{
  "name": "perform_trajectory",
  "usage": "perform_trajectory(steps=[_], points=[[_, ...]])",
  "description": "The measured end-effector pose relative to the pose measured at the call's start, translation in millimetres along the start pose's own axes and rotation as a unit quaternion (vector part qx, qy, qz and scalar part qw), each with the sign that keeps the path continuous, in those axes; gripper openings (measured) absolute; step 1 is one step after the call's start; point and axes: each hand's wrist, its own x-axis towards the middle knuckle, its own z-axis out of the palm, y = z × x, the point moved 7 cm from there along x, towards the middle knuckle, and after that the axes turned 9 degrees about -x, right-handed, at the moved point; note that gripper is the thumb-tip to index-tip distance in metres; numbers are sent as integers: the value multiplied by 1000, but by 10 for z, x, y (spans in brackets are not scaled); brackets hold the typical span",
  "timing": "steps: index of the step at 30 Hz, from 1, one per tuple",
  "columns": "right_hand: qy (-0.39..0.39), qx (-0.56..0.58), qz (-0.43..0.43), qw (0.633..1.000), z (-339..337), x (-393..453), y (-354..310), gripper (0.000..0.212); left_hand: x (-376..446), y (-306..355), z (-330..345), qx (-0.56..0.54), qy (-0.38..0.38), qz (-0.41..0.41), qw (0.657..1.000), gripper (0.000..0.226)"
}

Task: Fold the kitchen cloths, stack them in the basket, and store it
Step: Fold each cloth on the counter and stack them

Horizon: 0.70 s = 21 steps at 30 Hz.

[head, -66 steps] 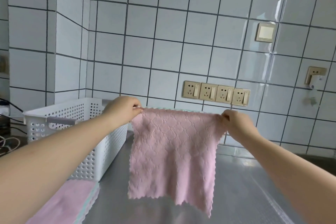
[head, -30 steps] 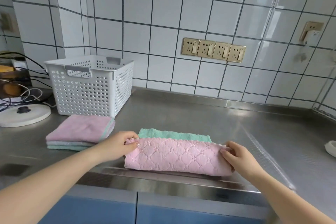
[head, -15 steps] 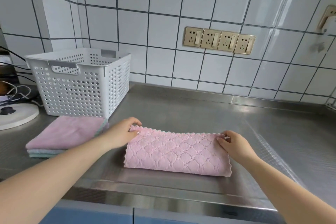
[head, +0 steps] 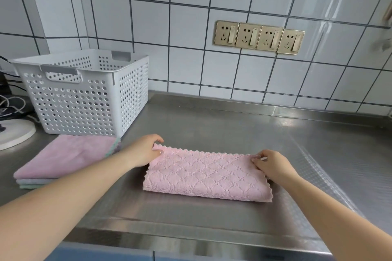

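Meanwhile, white basket (head: 84,99) stands behind stacked folded cloths (head: 63,159).

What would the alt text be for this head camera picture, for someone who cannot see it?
Two bare hands, left hand and right hand, pinch the far corners of a pink cloth folded on a steel counter. To the left lie stacked folded cloths before a white perforated basket.
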Motion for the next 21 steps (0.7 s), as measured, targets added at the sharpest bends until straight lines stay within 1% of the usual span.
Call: perform_trajectory(steps=[4, 7, 9, 11, 12, 14, 16, 18, 19, 20, 21], points=[[-4, -14, -1, 1000, 8, 6, -9, 13, 4, -11, 0, 23, -2, -5, 1000, 42], [11, -27, 14, 999, -97, -23, 34, 22, -53, 63, -40, 133, -13, 11, 991, 48], [32, -34, 21, 999, -199, -73, -3, 26, -99, 127, -96, 209, 7, 27, 978, 48], [46, -48, -15, 998, -219, -138, -200, 28, -134, 244, -104, 234, 40, 59, 970, 44], [44, -64, -53, 996, -189, -188, -355, 30, -139, 326, -40, 214, 46, 86, 972, 41], [13, -103, -137, 985, -2, -315, -720, 34, -203, 554, 191, 143, 15, 138, 980, 34], [-32, -143, -186, 972, 274, -434, -1025, 38, -285, 755, 474, 116, -13, 166, 979, 29], [-39, -201, -216, 955, 520, -541, -1236, 44, -347, 849, 651, 155, 1, 179, 971, 31], [-36, -229, -219, 948, 623, -576, -1268, 47, -374, 836, 739, 180, -8, 172, 968, 32], [-40, -249, -217, 943, 707, -616, -1266, 51, -393, 792, 836, 192, -30, 169, 966, 36], [-50, -254, -212, 942, 776, -648, -1218, 60, -423, 745, 908, 197, -55, 159, 966, 43]])
